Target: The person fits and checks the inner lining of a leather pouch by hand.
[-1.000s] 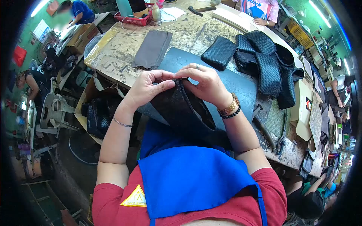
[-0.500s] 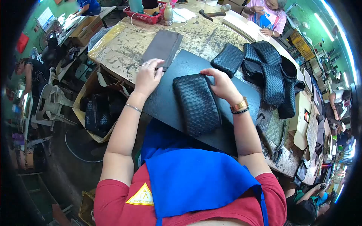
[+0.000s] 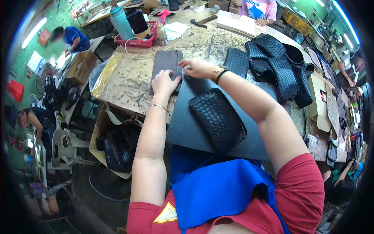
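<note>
A woven black leather pouch (image 3: pixel 218 119) lies on a dark flat board (image 3: pixel 181 126) in front of me, with neither hand on it. Beyond the board is a stack of dark grey-brown lining pieces (image 3: pixel 163 60). My left hand (image 3: pixel 165 82) rests on the near part of that stack, fingers laid over it and thumb out to the side. At the stack's right edge is my right hand (image 3: pixel 198 69), its thumb and fingers apart. Whether its fingertips touch the stack is hard to tell.
More woven black pieces (image 3: pixel 282 72) are heaped at the right. A hammer (image 3: pixel 203 21) and a red basket (image 3: pixel 136 42) with bottles sit at the back. Below the table's left edge stands a box (image 3: pixel 99 150) of black items. A co-worker (image 3: pixel 259 11) is across the table.
My right hand has let go of the woven pouch and reached left to the stack of lining pieces. My left hand has settled on the stack. The view has shifted.
</note>
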Tool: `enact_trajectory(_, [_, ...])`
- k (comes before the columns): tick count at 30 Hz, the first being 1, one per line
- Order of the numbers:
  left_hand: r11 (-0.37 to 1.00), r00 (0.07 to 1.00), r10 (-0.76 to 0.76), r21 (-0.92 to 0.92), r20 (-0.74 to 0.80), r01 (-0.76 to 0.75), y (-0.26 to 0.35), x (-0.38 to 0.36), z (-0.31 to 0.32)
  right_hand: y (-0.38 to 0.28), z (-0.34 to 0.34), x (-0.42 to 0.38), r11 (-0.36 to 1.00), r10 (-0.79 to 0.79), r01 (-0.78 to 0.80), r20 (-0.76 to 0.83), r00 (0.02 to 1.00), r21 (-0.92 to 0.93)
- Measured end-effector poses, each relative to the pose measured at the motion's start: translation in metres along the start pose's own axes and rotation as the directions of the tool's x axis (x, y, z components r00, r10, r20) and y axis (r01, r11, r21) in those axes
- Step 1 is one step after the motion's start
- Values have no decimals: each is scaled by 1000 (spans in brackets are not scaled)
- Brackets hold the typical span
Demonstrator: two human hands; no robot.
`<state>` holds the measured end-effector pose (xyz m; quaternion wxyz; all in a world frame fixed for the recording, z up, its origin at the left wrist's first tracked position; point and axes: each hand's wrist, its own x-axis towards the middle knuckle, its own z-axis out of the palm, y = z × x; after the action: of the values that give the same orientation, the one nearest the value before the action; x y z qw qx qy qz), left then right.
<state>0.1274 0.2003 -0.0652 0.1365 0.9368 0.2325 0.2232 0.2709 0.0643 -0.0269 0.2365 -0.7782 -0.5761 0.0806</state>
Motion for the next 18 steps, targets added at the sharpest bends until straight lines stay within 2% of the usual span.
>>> enact_trajectory(1, [1000, 1000, -20, -20, 11, 20, -5, 4, 5, 2, 9, 7, 1000, 9, -9, -31, 999, -2])
enact_trajectory(3, [997, 997, -60, -56, 41, 62, -16, 11, 13, 7, 27, 19, 992, 8, 2, -79, 997, 128])
enact_trajectory(4, [997, 998, -66, -51, -10, 65, -20, 12, 18, 8, 36, 19, 985, 18, -1, -99, 995, 172])
enact_trajectory(7, [986, 995, -105, -131, -7, 103, -25, 11, 21, 10, 48, 9, 975, 75, -32, -192, 978, 219])
enact_trajectory(8, [992, 996, -88, -93, -30, 85, -24, 12, 21, 10, 48, 9, 960, 115, -57, -201, 973, 275])
enact_trajectory(10, [998, 995, -53, -21, -84, 52, -17, 17, 15, 10, 52, 8, 968, 121, -69, -207, 971, 241])
enact_trajectory(13, [957, 951, -182, 177, -249, 230, -30, 39, 27, 7, 51, 8, 977, 131, -87, -226, 965, 195])
enact_trajectory(14, [923, 933, -349, 137, -88, 358, -39, 50, 27, 7, 50, 7, 978, 129, -87, -224, 966, 187])
enact_trajectory(15, [903, 925, -376, 203, -48, 378, -39, 53, 19, 6, 50, 6, 980, 125, -86, -221, 967, 179])
enact_trajectory(17, [930, 925, -360, -36, 122, 367, -59, 65, 19, 1, 45, 4, 978, 139, -99, -222, 965, 181])
enact_trajectory(18, [921, 925, -368, -97, 90, 376, -66, 68, 22, 3, 47, 5, 979, 134, -94, -226, 965, 179])
